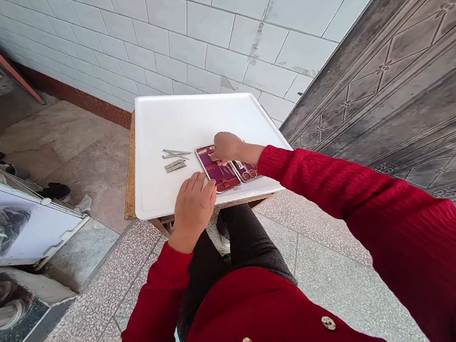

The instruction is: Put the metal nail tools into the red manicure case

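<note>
A manicure case (228, 183) with a purple-red lining lies unfolded on the white tray (156, 119). My right hand (227, 148) is over its left half, fingers bent down and pressed together at the lining. Whatever they pinch is hidden beneath the hand. Small scissors (250, 174) and other metal tools sit in the case. My left hand (194, 199) rests flat at the case's lower left edge, fingers stretched out, thumb touching the edge. To the left on the tray lie metal tweezers (175, 153) and nail clippers (175, 166).
The tray sits on a small wooden table (134, 170) against a white tiled wall (180, 39). A dark patterned door (386, 76) stands at the right. On the left are a white cabinet (15, 217) and several items on the floor.
</note>
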A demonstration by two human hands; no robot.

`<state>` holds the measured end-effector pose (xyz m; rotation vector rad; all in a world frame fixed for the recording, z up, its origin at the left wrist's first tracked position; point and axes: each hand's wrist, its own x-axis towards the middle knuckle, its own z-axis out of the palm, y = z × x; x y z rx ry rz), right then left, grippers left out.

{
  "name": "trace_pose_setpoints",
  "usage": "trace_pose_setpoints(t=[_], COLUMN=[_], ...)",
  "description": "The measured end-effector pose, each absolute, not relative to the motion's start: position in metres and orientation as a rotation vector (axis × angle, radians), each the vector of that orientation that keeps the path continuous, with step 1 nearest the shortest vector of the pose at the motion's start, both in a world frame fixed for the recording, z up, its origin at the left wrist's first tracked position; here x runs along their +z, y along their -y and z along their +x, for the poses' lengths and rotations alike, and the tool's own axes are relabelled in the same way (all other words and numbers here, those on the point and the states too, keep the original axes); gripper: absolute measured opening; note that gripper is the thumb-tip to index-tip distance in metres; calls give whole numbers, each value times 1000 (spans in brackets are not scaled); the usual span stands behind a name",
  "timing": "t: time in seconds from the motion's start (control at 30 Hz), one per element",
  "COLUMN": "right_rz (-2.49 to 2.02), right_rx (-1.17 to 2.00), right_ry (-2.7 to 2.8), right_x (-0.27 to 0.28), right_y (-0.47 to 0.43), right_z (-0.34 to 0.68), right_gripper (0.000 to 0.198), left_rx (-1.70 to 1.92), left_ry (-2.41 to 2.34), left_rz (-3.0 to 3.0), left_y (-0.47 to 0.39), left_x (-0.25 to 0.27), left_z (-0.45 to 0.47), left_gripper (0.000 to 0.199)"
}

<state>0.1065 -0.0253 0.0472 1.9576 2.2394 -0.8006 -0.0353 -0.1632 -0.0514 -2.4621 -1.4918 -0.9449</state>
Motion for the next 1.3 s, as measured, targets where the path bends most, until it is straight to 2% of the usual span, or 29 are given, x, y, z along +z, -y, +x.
trace_pose_setpoints(t=[0.57,0.67,0.83,0.93,1.1,1.3], right_rz=[2057,1946,1450,1244,1295,1562], right_rx=[-1280,-1120,-398,-164,-253,-457], right_ry=[-2456,-2615,-2837,-2802,-2688,-2514], right_x=[50,58,67,64,63,78], right_y=[-4,-20,-34,-34,-25,-2], right_z=[105,86,38,15,15,75], right_gripper=[36,31,8,14,18,17], left_rx=[-924,-920,-906,-897,-884,-916], left_ry=[1448,1448,1435,1413,1425,1405], left_rz=[-2448,-2436,-2430,-2398,-2406,-2395], left_y=[164,165,167,168,167,165], left_x=[-50,-51,-49,-48,-49,-52], left_z=[-37,-37,-37,-38,-38,-37], left_gripper=[26,24,23,23,24,24])
